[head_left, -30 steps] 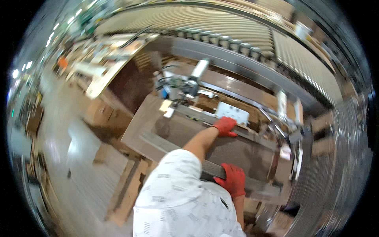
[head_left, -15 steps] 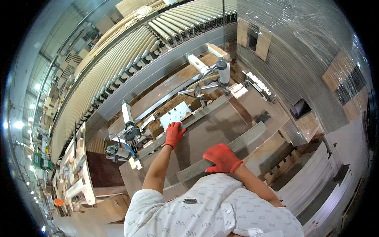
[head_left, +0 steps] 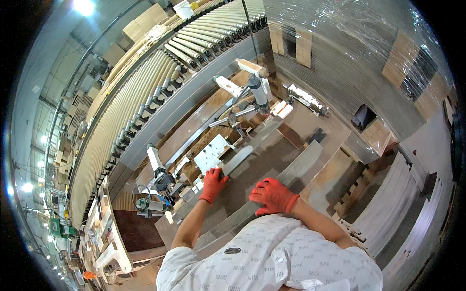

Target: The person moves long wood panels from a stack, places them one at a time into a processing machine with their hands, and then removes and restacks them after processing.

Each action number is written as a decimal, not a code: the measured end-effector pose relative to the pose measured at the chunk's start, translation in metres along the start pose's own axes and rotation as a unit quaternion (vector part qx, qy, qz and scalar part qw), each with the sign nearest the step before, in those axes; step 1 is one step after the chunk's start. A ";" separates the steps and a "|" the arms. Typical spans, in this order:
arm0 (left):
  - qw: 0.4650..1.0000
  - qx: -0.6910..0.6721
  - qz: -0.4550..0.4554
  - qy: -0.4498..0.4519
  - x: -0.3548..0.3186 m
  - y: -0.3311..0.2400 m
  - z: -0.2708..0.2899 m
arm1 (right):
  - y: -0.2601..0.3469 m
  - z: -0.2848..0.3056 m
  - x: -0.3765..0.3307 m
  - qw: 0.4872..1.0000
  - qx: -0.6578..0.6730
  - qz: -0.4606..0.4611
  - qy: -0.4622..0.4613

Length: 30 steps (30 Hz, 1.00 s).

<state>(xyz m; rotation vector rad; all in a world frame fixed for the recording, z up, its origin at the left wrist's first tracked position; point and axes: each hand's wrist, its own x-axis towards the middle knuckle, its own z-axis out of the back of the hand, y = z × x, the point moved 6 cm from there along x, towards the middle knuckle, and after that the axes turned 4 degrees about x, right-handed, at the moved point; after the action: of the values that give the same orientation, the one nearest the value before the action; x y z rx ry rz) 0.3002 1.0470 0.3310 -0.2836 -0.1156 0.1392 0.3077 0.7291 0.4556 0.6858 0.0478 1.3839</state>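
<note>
My left hand (head_left: 213,185), in a red glove, reaches over the metal rail (head_left: 241,158) along the brown bench top (head_left: 255,170). Its fingers are stretched toward a white plate with holes (head_left: 212,154), and the thumb stands apart to the right. Whether the fingertips touch the plate I cannot tell. Close to my body, my right hand (head_left: 274,195), also red-gloved, is over the long grey strip (head_left: 302,164) at the bench's near side. Its fingers are slightly bent, the thumb lies apart below them, and no object shows in it.
Left of my left hand stands a clamp unit with hoses (head_left: 164,183); another cylinder (head_left: 257,92) rises farther back. Beyond the bench runs a roller conveyor (head_left: 141,92). A film-wrapped stack of sheets (head_left: 335,72) stands at the right, and a wooden bench (head_left: 112,233) at the left.
My right hand, blurred earlier, is now sharp, with its fingers lower and more bent. My left hand stays near the rail and white plate. The whole view has shifted slightly.
</note>
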 end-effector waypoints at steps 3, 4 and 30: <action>0.999 -0.045 -0.022 0.018 -0.043 -0.023 -0.002 | 0.003 0.005 0.002 1.000 -0.016 0.008 -0.004; 0.998 -0.032 -0.023 0.044 -0.052 -0.023 -0.005 | 0.002 0.007 0.004 1.000 -0.020 -0.004 0.019; 0.996 -0.054 0.066 0.027 -0.018 0.038 0.033 | -0.048 0.013 0.024 0.977 0.019 -0.106 -0.181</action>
<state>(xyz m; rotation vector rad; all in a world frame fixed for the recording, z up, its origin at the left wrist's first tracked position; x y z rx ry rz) 0.2731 1.0893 0.3499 -0.4024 -0.0503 0.2566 0.3610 0.7441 0.4518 0.9289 -0.1385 1.0396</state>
